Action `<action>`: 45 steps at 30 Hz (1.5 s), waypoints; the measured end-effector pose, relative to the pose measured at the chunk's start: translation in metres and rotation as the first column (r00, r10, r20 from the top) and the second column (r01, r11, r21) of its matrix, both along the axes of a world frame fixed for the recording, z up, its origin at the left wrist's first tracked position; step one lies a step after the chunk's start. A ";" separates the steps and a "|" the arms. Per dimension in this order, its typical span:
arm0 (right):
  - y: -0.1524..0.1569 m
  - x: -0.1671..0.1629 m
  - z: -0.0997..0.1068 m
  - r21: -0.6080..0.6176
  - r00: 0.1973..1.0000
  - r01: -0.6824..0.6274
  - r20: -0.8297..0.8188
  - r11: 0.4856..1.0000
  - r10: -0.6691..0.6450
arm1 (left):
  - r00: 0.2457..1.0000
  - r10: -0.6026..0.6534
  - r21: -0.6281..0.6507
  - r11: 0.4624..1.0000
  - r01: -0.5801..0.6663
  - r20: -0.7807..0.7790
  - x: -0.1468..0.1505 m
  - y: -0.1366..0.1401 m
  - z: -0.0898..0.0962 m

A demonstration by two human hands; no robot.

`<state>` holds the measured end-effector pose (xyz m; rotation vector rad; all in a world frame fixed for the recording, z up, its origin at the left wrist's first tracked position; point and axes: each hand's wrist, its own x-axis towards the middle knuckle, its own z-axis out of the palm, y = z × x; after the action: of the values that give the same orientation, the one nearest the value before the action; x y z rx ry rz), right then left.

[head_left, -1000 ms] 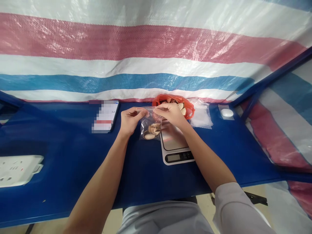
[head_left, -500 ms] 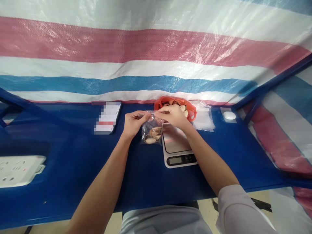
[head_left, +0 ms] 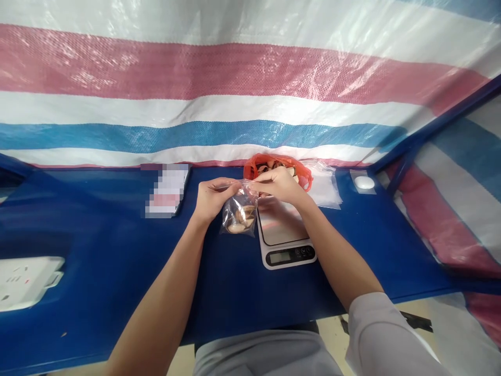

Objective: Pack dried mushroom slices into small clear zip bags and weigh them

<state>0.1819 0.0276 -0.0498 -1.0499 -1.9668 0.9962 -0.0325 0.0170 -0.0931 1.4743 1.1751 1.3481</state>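
Observation:
A small clear zip bag hangs between my hands, with several pale, dark-edged slices in its lower part. My left hand pinches the bag's top edge at the left. At the right end of the same edge, my right hand is closed on it, thumb and finger together. Just right of the bag lies a white kitchen scale, partly under my right forearm. Behind my right hand an orange-red plastic bag stands open, holding more of the slices; my hand covers part of it.
Flat clear bags lie right of the orange-red bag. Farther right is a white oval object. A blurred-out white pad or box sits left of my hands, and a white power strip at the far left. Striped sheeting hangs behind the blue table.
The whole view has shifted slightly. Both hands still grip the zip bag's top edge, and the bag hangs a little farther from the scale, tilted slightly left.

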 end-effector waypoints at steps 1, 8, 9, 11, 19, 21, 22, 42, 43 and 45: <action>0.000 -0.001 0.000 0.014 1.000 0.002 0.006 1.000 -0.002 | 1.000 -0.001 0.009 1.000 0.001 -0.010 0.000 0.000 0.000; 0.000 -0.001 0.001 0.001 1.000 0.000 0.024 1.000 0.000 | 1.000 -0.004 0.018 1.000 0.005 -0.016 0.002 -0.002 0.004; 0.001 0.000 0.000 -0.003 1.000 0.001 0.016 1.000 0.000 | 1.000 -0.007 0.012 1.000 0.007 -0.005 0.002 -0.002 0.004; 0.002 0.002 -0.001 -0.016 1.000 0.004 -0.007 1.000 -0.004 | 1.000 -0.024 -0.002 1.000 0.024 0.020 0.002 -0.003 0.005; 0.000 0.000 0.001 -0.002 0.999 0.015 -0.049 1.000 -0.015 | 0.999 -0.052 0.020 0.998 0.051 0.018 0.002 -0.003 0.005; -0.001 -0.002 0.001 0.009 0.999 0.022 -0.037 1.000 -0.021 | 0.998 -0.058 0.014 0.998 0.058 0.019 0.002 -0.003 0.005; -0.002 -0.004 0.001 0.015 0.999 0.021 -0.031 1.000 -0.020 | 0.998 -0.061 0.006 0.998 0.061 0.023 0.002 -0.003 0.005; -0.002 -0.009 -0.004 0.091 0.995 0.102 -0.018 0.991 -0.101 | 0.996 -0.051 -0.008 0.999 0.052 0.077 -0.003 0.000 0.003; -0.002 -0.010 -0.004 0.085 0.995 0.103 -0.024 0.991 -0.101 | 0.996 -0.043 -0.004 0.999 0.044 0.084 -0.004 0.001 0.003; -0.003 -0.010 -0.004 0.070 0.995 0.097 -0.031 0.993 -0.095 | 0.995 -0.036 0.006 0.999 0.036 0.090 -0.005 0.001 0.003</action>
<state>0.1715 0.0246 -0.0537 -1.0750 -1.8969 0.8772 -0.0371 0.0178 -0.0905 1.4159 1.0843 1.3791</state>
